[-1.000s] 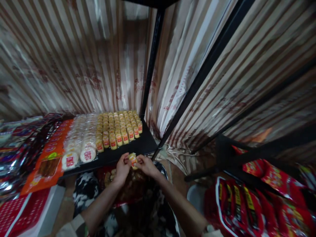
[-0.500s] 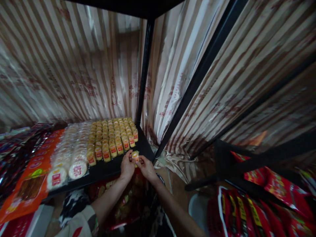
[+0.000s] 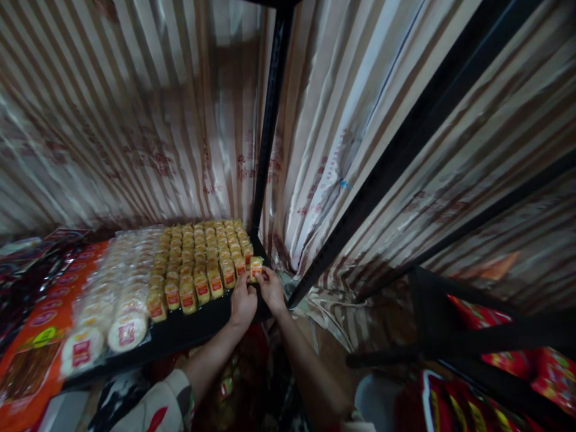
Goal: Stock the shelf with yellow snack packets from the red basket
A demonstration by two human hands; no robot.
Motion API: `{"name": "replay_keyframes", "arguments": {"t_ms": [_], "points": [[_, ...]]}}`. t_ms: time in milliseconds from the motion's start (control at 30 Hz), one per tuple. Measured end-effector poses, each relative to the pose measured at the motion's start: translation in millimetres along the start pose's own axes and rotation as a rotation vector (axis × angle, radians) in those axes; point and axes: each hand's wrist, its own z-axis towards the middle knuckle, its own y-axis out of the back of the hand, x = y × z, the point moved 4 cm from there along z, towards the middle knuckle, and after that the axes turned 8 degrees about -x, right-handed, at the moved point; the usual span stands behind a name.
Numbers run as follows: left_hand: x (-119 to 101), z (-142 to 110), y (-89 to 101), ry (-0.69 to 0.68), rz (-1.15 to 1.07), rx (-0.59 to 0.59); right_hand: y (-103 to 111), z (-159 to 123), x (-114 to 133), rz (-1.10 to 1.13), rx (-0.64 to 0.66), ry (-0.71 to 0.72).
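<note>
Between the fingertips of both my hands is a small wrapped yellow snack cake with a red and white label. My left hand pinches its left side, and my right hand pinches its right. The cake is at the right front corner of several close rows of matching yellow packs, which stand on a black shelf. Whether its base touches the shelf is hidden by my fingers.
Left of the yellow packs stand rows of round white wrapped crackers and orange packets. A black post rises at the shelf's corner before a striped curtain. Red bags lie lower right; wrapped items sit below the shelf.
Both hands have carried the yellow cake forward and slightly right, from in front of the shelf's edge to beside the end of the rows. The camera view has shifted a little.
</note>
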Motion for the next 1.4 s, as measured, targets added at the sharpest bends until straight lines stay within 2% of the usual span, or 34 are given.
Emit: {"name": "replay_keyframes", "arguments": {"t_ms": [133, 267, 567, 767, 900, 1033, 1233, 1400], "points": [[11.5, 6.3, -6.0, 0.082, 0.001, 0.04, -5.9, 11.1, 2.0, -0.037, -0.006, 0.004], [18.1, 10.7, -8.4, 0.117, 0.008, 0.029, -12.5, 16.1, 2.6, -0.117, 0.008, 0.025], [18.3, 9.9, -6.3, 0.085, 0.002, 0.03, -18.5, 22.8, -8.0, -0.064, 0.006, 0.057], [18.8, 9.0, -4.2, 0.087, 0.027, 0.036, -27.9, 16.4, -3.9, -0.086, 0.02, 0.108], [20.2, 9.3, -2.9, 0.058, 0.028, 0.034, -28.1, 11.2, -2.3, -0.031, -0.03, 0.124], [22.4, 10.3, -4.9, 0.015, -0.03, 0.004, -26.3, 10.9, -2.7, -0.012, -0.068, 0.18], [26.6, 12.3, -12.3, 0.065, -0.184, 0.003, -32.9, 14.9, -9.1, -0.042, -0.035, 0.193], [25.7, 10.9, -11.2, 0.084, -0.204, -0.011, -32.0, 12.4, -7.4, 0.089, -0.035, 0.189]]}}
